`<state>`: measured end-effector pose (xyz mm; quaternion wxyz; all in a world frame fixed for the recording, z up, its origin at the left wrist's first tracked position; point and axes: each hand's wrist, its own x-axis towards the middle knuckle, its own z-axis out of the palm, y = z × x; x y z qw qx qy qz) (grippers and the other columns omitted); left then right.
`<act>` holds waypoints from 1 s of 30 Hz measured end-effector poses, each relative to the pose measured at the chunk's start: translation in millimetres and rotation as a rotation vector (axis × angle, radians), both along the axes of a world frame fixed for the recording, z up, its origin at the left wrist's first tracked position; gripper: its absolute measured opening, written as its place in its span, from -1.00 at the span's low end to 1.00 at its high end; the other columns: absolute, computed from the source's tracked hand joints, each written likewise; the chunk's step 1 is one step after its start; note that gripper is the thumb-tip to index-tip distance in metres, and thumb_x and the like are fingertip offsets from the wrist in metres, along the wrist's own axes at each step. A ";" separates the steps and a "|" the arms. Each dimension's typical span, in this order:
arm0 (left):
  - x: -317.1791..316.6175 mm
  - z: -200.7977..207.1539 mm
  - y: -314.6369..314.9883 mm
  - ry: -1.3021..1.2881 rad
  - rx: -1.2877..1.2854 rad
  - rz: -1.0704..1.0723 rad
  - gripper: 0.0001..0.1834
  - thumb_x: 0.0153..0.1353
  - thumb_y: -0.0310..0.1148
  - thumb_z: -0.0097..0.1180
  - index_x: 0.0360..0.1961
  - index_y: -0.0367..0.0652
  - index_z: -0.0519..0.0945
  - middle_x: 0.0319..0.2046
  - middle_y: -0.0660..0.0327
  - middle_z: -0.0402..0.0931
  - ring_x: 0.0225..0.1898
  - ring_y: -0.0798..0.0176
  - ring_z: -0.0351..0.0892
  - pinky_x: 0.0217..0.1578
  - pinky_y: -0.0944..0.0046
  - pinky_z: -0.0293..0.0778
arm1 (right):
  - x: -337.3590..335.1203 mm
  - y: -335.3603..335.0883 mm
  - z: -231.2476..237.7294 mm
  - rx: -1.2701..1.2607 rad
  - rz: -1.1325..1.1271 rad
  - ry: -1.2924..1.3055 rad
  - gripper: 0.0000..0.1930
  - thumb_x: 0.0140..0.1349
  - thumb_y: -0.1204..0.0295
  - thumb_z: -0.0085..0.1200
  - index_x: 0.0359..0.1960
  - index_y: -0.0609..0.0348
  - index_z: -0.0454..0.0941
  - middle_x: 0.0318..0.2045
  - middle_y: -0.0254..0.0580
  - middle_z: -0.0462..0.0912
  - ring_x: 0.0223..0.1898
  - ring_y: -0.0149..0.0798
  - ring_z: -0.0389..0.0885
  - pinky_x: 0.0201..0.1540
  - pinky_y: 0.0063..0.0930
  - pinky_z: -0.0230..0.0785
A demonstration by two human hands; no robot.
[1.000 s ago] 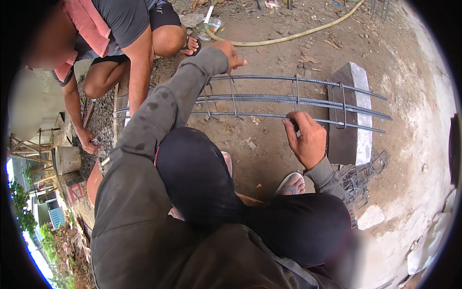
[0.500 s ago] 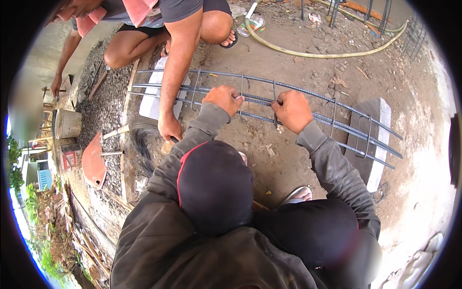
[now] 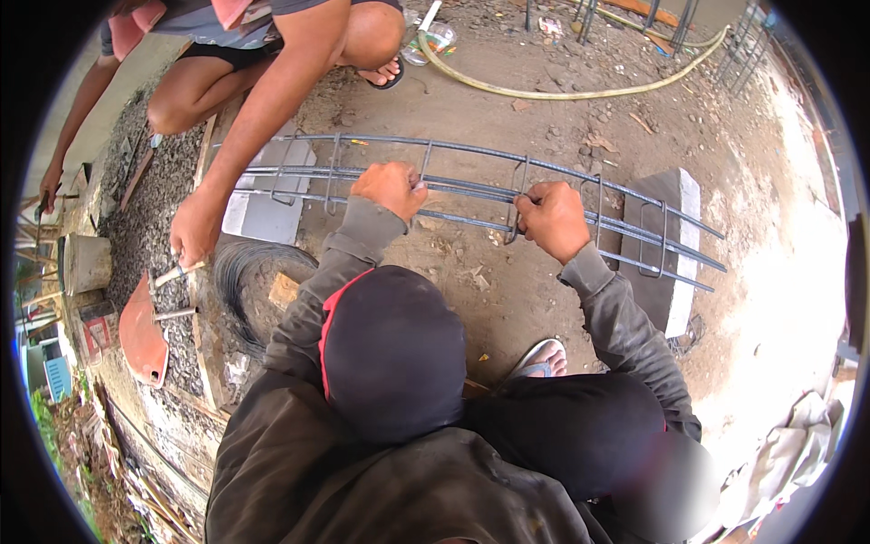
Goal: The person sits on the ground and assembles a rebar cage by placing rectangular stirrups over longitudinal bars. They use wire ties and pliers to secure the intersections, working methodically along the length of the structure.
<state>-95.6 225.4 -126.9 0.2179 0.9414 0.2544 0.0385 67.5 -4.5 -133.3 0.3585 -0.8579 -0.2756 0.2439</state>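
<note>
Across the ground in front of me lies a rebar cage (image 3: 480, 189) of long steel bars with bent square stirrups around them. My right hand (image 3: 555, 220) is closed, thumb and fingers pinching a stirrup (image 3: 523, 177) that leans slightly. To its left, my left hand (image 3: 388, 189) is closed at another stirrup (image 3: 427, 160), fingertips partly hidden against the bars. Pale blocks prop up the cage: a left block (image 3: 249, 216) and a right block (image 3: 681, 290).
A co-worker squats at upper left, one hand (image 3: 197, 227) by the wooden handle of a reddish hoe blade (image 3: 145, 335). Beside my left forearm lies a coil of wire (image 3: 234, 313). A hose (image 3: 562, 94) curves across the far dirt; a bucket (image 3: 88, 263) stands far left.
My right hand has moved its stirrup rightward along the bars, away from my left hand's. The co-worker's hand went from beside the wire coil to the hoe handle. The whole view shifted.
</note>
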 end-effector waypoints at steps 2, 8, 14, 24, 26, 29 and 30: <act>-0.1 0.3 -2.1 -0.022 0.002 -0.005 -0.74 0.16 -0.16 0.33 -0.31 -0.15 0.75 -0.40 0.01 0.72 -0.31 -0.12 0.73 -0.26 -0.03 0.60 | 0.0 4.2 2.9 0.010 0.030 0.023 -0.70 0.21 0.32 0.20 -0.53 0.36 0.69 -0.68 0.00 0.67 -0.57 -0.02 0.74 -0.33 -0.17 0.58; -28.2 6.0 19.0 -0.064 0.019 0.292 -0.64 0.18 0.00 0.38 -0.26 -0.09 0.74 -0.43 0.07 0.71 -0.33 -0.06 0.73 -0.28 0.01 0.59 | -3.9 3.1 15.7 -0.003 0.048 -0.009 -0.59 0.31 0.23 0.23 -0.55 0.37 0.66 -0.71 -0.09 0.66 -0.65 -0.24 0.69 -0.48 -0.34 0.51; -78.8 -6.8 66.1 -0.062 0.205 0.522 -0.62 0.16 -0.03 0.40 -0.16 -0.08 0.73 -0.39 0.13 0.73 -0.29 0.00 0.74 -0.25 0.03 0.61 | 1.2 -9.6 24.6 0.054 -0.062 -0.015 -0.61 0.34 0.24 0.23 -0.48 0.40 0.64 -0.70 -0.13 0.63 -0.68 -0.36 0.62 -0.60 -0.42 0.41; -60.9 -24.1 47.2 -0.210 0.058 0.363 -0.79 0.13 -0.29 0.38 -0.25 -0.14 0.75 -0.36 0.10 0.73 -0.30 0.03 0.76 -0.24 0.10 0.63 | 6.7 -17.2 20.7 0.143 -0.083 -0.010 -0.66 0.35 0.29 0.20 -0.44 0.38 0.63 -0.68 -0.17 0.63 -0.68 -0.41 0.59 -0.60 -0.45 0.38; -59.2 -26.3 46.2 -0.226 0.086 0.343 -0.80 0.12 -0.30 0.38 -0.26 -0.14 0.74 -0.37 0.09 0.73 -0.31 0.03 0.76 -0.25 0.10 0.63 | 5.6 -18.8 20.7 0.121 -0.082 -0.032 -0.66 0.35 0.29 0.20 -0.44 0.37 0.62 -0.67 -0.16 0.64 -0.67 -0.40 0.60 -0.59 -0.44 0.39; -63.2 -25.4 50.0 -0.233 0.118 0.363 -0.80 0.11 -0.28 0.39 -0.26 -0.12 0.75 -0.39 0.10 0.71 -0.33 0.03 0.74 -0.27 0.08 0.62 | 3.9 -19.7 20.3 0.104 -0.048 -0.031 -0.66 0.36 0.29 0.19 -0.46 0.36 0.61 -0.67 -0.14 0.65 -0.66 -0.39 0.62 -0.58 -0.44 0.39; -66.0 -23.6 52.1 -0.206 0.117 0.387 -0.79 0.11 -0.26 0.40 -0.26 -0.11 0.75 -0.39 0.11 0.71 -0.34 0.03 0.74 -0.27 0.08 0.62 | 4.0 -20.6 20.4 0.099 -0.046 -0.030 -0.66 0.36 0.29 0.19 -0.47 0.36 0.60 -0.67 -0.14 0.65 -0.66 -0.39 0.62 -0.58 -0.44 0.39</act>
